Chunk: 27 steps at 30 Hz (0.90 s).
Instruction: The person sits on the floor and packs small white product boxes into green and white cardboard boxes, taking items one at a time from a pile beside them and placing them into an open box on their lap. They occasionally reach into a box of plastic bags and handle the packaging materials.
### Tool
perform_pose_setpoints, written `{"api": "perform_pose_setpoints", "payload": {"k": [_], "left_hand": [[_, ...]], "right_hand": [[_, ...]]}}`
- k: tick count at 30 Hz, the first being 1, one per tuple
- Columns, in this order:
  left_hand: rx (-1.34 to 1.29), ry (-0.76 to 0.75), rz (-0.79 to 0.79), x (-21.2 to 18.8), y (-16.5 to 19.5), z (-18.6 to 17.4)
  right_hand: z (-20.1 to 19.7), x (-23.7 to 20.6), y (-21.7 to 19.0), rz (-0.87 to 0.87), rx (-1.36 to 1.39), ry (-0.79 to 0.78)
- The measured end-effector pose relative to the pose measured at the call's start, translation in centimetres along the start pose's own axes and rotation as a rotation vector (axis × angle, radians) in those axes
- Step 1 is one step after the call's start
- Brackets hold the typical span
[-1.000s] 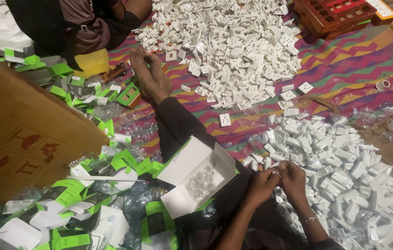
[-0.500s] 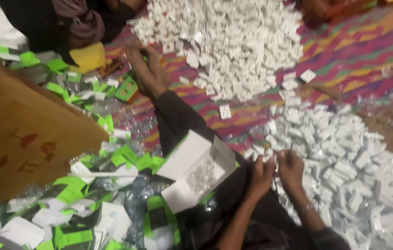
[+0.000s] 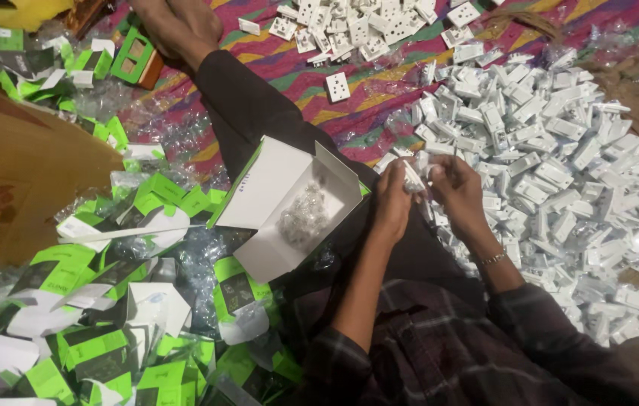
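Small white plastic switch part [image 3: 415, 177] pinched between left hand [image 3: 394, 201] and right hand [image 3: 456, 192], frame centre; open white cardboard box [image 3: 289, 207] just left.

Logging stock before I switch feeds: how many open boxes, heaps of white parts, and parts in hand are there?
open white box: 1
heaps of white plastic parts: 2, right heap and top heap
white part held by left hand and right hand: 1
Total: 4
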<state>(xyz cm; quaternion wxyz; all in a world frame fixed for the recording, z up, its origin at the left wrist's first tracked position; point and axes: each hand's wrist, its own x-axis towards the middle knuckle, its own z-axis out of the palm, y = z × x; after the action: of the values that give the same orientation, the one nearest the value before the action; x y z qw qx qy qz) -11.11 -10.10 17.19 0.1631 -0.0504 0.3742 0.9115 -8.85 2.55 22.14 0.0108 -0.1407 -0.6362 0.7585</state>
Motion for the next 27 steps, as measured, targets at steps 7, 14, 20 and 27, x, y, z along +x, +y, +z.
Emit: {"api": "perform_pose_setpoints", "payload": {"k": [7,14,20,27], "left_hand": [[0.172,-0.014,-0.041,-0.7,0.5,0.5],[0.391,0.063,0.024,0.1,-0.2,0.6],[0.526,0.167,0.16,-0.6,-0.4,1.1],[0.612,0.252,0.28,-1.3,1.9,2.6]], "right_hand": [[-1.2,1.6,1.4,0.267,-0.13,-0.067],[-1.8,2.4,2.9,0.015,-0.13,-0.052],[1.9,1.0,3.5,-0.124,-0.165,0.166],[3.3,0.2,1.9,-0.245,-0.284,0.284]]}}
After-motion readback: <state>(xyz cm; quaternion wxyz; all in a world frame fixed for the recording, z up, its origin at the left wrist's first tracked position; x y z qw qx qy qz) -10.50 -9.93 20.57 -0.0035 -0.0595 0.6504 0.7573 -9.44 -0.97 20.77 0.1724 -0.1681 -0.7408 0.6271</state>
